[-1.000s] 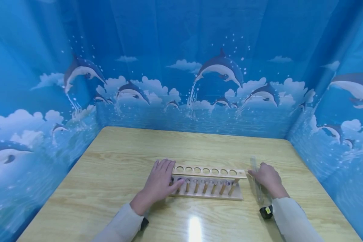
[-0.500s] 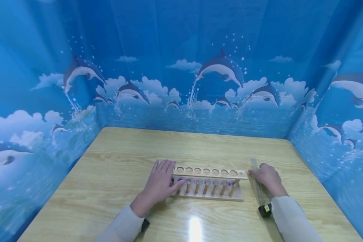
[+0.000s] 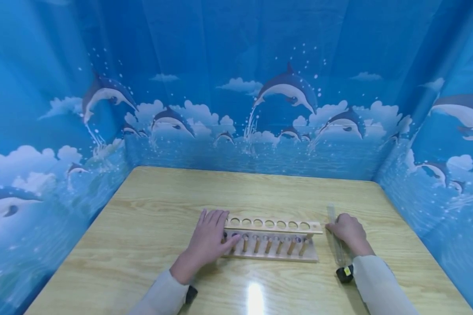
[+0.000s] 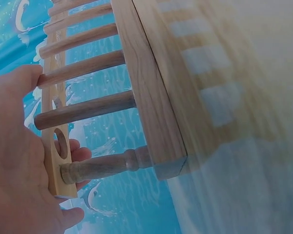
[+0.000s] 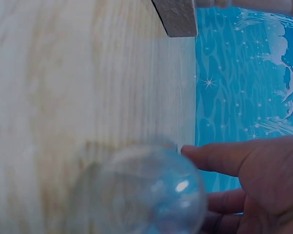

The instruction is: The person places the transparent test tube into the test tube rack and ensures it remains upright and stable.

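A wooden test tube rack point(image 3: 272, 225) stands on the table, with a row of round holes in its upper bar and a row of upright pegs over its base. My left hand point(image 3: 209, 234) grips its left end. In the left wrist view, the thumb lies by a peg point(image 4: 83, 75) and fingers reach behind the upper bar point(image 4: 61, 161). To the right of the rack, my right hand point(image 3: 348, 229) holds a clear glass test tube point(image 3: 338, 251) between thumb and fingers, low over the table. Its rounded end looms blurred in the right wrist view; part of the grip is hidden.
The wood-grain table point(image 3: 161, 188) reaches back to a blue dolphin-print curtain point(image 3: 244, 78), which also hangs along both sides. A bright light reflection point(image 3: 255, 297) lies near the front. Small black devices sit at both wrists.
My right thumb has drawn in slightly toward the test tube. The left hand and the rack stay practically where they were.
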Demonstrator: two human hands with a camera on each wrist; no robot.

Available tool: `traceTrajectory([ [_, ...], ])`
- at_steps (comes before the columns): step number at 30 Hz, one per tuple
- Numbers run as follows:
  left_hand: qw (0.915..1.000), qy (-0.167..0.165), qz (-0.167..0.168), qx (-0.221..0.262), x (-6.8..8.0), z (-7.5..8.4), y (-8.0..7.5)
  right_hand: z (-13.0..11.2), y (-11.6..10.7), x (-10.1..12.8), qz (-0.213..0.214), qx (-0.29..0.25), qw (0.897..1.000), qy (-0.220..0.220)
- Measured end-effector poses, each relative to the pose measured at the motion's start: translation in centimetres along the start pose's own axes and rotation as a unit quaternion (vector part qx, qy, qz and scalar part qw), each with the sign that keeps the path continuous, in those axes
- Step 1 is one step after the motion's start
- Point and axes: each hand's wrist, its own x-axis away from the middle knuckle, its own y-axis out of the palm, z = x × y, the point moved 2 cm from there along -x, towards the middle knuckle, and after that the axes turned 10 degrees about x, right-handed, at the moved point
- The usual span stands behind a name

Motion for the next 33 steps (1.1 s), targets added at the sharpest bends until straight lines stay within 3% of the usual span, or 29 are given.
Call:
traceTrajectory([
  [10,0.9999,-0.004,0.001,-0.012,0.06,-0.1,0.18,0.31,0.14,-0.13,0.003,-0.022,1.0,-0.006],
  [25,0.9999,-0.014,-0.005,0.005,0.13,0.22,0.03,0.58,0.08,0.14,-0.005,-0.036,0.999,0.025],
  [33,0.9999,-0.009,0.001,0.005,0.06,0.07,0.04,0.13,-0.6,0.27,0.025,-0.019,1.0,-0.004],
])
